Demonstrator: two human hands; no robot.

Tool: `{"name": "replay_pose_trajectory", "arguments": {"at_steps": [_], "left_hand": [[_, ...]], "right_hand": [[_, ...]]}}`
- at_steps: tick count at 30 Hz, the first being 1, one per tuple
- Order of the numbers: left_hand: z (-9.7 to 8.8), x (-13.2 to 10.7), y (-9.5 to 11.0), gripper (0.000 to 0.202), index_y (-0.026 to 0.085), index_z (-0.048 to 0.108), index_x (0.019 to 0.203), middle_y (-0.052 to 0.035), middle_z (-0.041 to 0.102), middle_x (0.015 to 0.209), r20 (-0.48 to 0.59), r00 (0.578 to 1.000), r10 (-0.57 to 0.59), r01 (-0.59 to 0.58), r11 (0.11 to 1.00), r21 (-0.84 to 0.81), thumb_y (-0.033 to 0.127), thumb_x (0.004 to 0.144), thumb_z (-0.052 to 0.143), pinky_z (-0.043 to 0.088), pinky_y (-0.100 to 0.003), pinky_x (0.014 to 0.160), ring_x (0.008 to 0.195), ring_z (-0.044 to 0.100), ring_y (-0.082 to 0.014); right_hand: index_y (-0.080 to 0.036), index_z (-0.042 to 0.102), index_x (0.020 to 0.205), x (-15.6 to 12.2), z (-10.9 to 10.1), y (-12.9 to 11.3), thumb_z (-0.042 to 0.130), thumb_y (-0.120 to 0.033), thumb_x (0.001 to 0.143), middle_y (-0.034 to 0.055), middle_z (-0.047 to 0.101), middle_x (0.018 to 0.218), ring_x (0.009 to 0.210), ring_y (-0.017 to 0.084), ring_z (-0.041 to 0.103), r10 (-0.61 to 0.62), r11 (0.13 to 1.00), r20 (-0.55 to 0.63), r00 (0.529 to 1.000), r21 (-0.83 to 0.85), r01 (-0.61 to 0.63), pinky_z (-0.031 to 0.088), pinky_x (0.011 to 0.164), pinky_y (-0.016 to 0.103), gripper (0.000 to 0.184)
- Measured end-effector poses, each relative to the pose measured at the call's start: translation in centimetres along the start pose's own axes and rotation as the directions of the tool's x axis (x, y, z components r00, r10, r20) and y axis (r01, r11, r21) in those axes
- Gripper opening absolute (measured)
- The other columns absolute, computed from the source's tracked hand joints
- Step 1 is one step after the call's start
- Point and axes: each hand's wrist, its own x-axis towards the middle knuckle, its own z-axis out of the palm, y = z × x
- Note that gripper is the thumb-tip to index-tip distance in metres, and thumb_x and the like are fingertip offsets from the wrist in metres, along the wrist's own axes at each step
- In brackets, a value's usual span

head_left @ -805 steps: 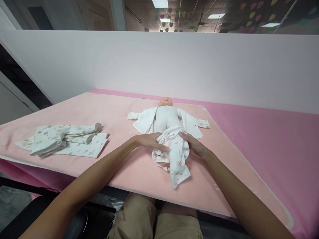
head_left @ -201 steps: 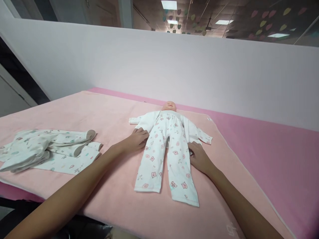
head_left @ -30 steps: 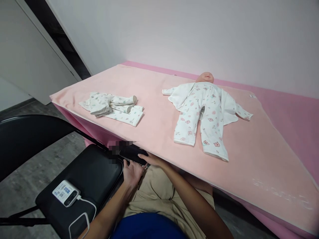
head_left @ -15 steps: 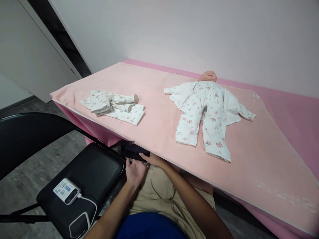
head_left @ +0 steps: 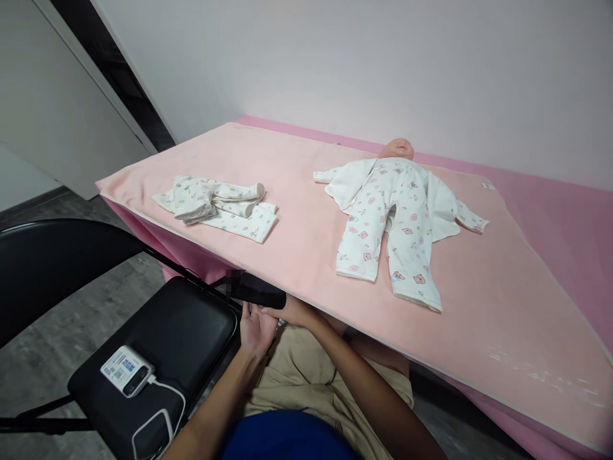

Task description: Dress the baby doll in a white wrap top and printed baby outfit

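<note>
While I sat back from the surface point(head_left: 297, 255), both hands held a black device point(head_left: 261, 295) at its near edge, above my lap. My left hand point(head_left: 255, 327) was cupped beneath it, palm up and fingers curled to its underside, seemingly to steady it, and my right hand point(head_left: 293, 313) pinched its near side. The doll point(head_left: 389, 211) lay dressed and untouched, well apart, with folded clothes point(head_left: 218, 204) to its left. Seconds earlier both hands had rested flat beside the doll's trousers; half a second before, the grip looked the same.
</note>
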Motion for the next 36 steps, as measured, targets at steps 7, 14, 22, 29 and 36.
{"name": "replay_pose_trajectory", "arguments": {"at_steps": [7,14,22,29,36], "left_hand": [[-1.1,-0.3,0.3,0.031,0.03,0.074,0.127,-0.007,0.074,0.135,0.052,0.986,-0.156,0.154,0.987,0.034,0.036,0.106,0.052,0.05,-0.054,0.114,0.135,0.064,-0.0286],[-5.0,2.4,5.9,0.037,0.022,0.072,0.094,-0.0056,0.076,0.093,-0.026,0.994,0.103,-0.089,0.945,0.314,0.057,0.097,0.06,0.059,-0.043,0.092,0.09,0.073,-0.0235],[-3.8,3.0,7.9,0.046,0.02,0.074,0.105,-0.0038,0.071,0.093,0.119,0.922,0.367,-0.302,0.495,0.815,0.046,0.073,0.094,0.056,-0.031,0.072,0.082,0.067,-0.0219],[-3.5,3.0,7.3,0.038,0.019,0.075,0.1,-0.005,0.071,0.095,0.126,0.896,0.425,-0.339,0.472,0.814,0.042,0.075,0.093,0.056,-0.033,0.085,0.091,0.066,-0.0242],[-3.2,2.7,9.7,0.082,0.022,0.066,0.131,-0.0083,0.068,0.133,0.279,0.908,0.314,-0.396,0.418,0.817,0.022,0.058,0.103,0.049,-0.039,0.116,0.131,0.063,-0.0309]], "right_hand": [[-0.021,0.076,0.099,0.9,0.4,1.2,0.084,-0.034,0.075,0.0064,0.079,0.107,0.11,0.03,0.069,0.144,0.977,0.078,0.986,0.147,-0.155,0.053,0.104,0.048,0.028],[-0.021,0.06,0.067,2.1,0.9,2.0,0.076,-0.023,0.072,-0.0034,0.064,0.068,0.071,0.018,0.058,0.141,0.979,0.112,0.984,0.133,-0.155,0.054,0.076,0.034,0.016],[-0.022,0.056,0.062,3.5,1.1,2.3,0.074,-0.022,0.071,-0.0053,0.056,0.061,0.062,0.014,0.05,0.112,0.982,0.179,0.977,0.133,-0.137,0.048,0.062,0.027,0.021],[-0.023,0.056,0.064,3.2,1.2,3.4,0.07,-0.015,0.067,-0.0044,0.058,0.065,0.066,0.016,0.052,0.137,0.981,0.185,0.973,0.115,-0.16,0.05,0.066,0.03,0.017],[-0.021,0.066,0.08,2.9,0.9,3.2,0.071,-0.013,0.07,0.0007,0.067,0.081,0.086,0.024,0.063,0.101,0.985,0.192,0.976,0.12,-0.125,0.055,0.087,0.041,0.014]]}}
